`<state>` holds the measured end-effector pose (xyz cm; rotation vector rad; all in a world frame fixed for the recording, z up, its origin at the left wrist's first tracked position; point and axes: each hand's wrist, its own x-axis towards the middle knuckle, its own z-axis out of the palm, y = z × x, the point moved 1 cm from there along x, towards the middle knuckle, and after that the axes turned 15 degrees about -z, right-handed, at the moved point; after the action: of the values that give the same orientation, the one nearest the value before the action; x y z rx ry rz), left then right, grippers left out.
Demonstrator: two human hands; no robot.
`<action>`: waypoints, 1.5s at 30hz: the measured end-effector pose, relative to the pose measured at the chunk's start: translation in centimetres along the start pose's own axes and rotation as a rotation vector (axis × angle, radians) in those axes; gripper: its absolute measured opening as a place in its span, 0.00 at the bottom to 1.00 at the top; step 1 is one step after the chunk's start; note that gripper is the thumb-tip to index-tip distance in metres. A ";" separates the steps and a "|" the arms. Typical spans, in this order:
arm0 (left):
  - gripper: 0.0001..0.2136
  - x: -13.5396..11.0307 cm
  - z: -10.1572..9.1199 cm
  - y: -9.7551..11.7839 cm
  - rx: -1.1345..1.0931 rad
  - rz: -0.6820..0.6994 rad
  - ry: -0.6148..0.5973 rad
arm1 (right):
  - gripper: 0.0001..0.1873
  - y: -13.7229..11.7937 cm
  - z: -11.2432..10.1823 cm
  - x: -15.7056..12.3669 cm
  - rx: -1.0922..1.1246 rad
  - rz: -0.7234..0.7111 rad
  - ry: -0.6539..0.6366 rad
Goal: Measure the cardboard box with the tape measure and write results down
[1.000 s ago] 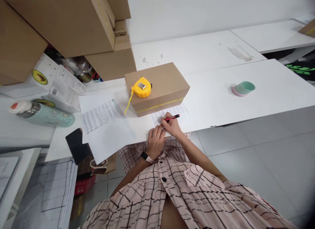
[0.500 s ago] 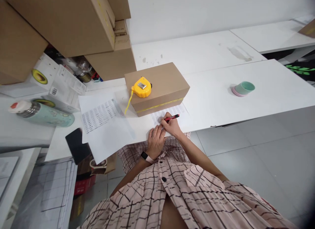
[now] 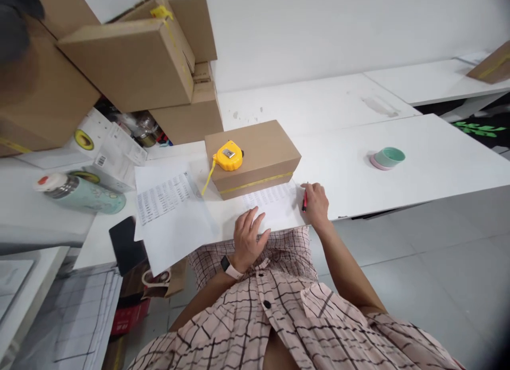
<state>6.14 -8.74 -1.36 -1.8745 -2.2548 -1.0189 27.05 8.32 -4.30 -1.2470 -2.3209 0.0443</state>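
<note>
My left hand (image 3: pixel 247 237) lies palm down with its fingers spread, fingertips on the lower left of a printed sheet (image 3: pixel 279 208). A watch with a pale strap is on that wrist. At the sheet's right edge, my right hand (image 3: pixel 317 204) is curled around a red and black pen (image 3: pixel 305 200), which points along the tabletop. A closed cardboard box (image 3: pixel 258 147) with a yellow tape strip rests partly over the top of the sheet. On the box sits a yellow tape measure (image 3: pixel 229 155), its wrist cord hanging over the left edge.
More printed papers (image 3: pixel 175 232) and a black phone (image 3: pixel 126 245) lie to the left, overhanging the table edge. A mint bottle (image 3: pixel 83 193) lies behind them. Stacked cardboard boxes (image 3: pixel 131 65) rise at the back left. A green cup (image 3: pixel 389 157) stands on the right.
My right hand has moved right with the pen, off the writing area to the sheet's right edge. My left hand has shifted slightly left and down, apart from the right. The view has tilted up.
</note>
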 end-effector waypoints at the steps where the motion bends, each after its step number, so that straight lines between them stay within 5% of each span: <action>1: 0.15 1.4 -1.2 0.3 -0.034 -0.005 0.085 | 0.21 0.0 0.2 0.1 -0.056 -0.023 -0.041; 5: 0.17 9.2 -5.3 0.2 -0.069 -0.064 0.368 | 0.25 -0.5 1.2 0.2 -0.133 -0.031 -0.017; 8: 0.29 15.0 -6.3 -0.9 -0.048 -0.200 0.303 | 0.25 -0.2 1.6 0.0 -0.077 -0.009 0.024; 11: 0.33 17.7 -6.2 -1.4 -0.133 -0.331 0.190 | 0.23 0.0 1.2 -0.3 0.060 0.050 0.135; 14: 0.33 16.8 -6.9 -0.1 -0.419 -0.382 0.106 | 0.19 -1.5 -1.0 -0.1 0.270 0.125 0.370; 16: 0.32 14.9 -7.5 1.6 -0.695 -0.370 -0.131 | 0.18 -3.6 -3.2 0.5 0.537 0.161 0.444; 18: 0.31 12.8 -7.9 3.3 -0.899 -0.362 -0.428 | 0.19 -6.1 -5.4 1.4 0.968 0.164 0.305; 20: 0.31 11.3 -8.1 4.3 -0.976 -0.379 -0.602 | 0.22 -8.3 -7.4 2.3 1.293 0.132 0.106; 26: 0.31 10.9 -8.7 3.6 -0.925 -0.447 -0.671 | 0.20 -9.9 -9.2 3.9 1.447 0.110 -0.116; 30: 0.30 13.2 -10.8 1.5 -0.840 -0.441 -0.566 | 0.14 -7.0 -9.1 8.6 1.435 0.065 0.012; 35: 0.27 17.6 -14.3 -5.3 -0.821 -0.610 -0.217 | 0.13 -1.2 -8.6 17.3 1.426 0.173 0.288; 40: 0.22 20.3 -15.8 -11.4 -0.775 -0.716 -0.159 | 0.08 -0.2 -5.9 20.3 1.182 0.343 0.232; 45: 0.19 21.1 -14.6 -12.7 -0.748 -0.754 -0.242 | 0.13 -1.7 -3.5 19.8 0.978 0.355 0.048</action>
<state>-16.24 1.52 13.21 -1.2996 -3.1278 -2.0605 18.28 22.24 7.39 -1.0524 -1.6046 1.0999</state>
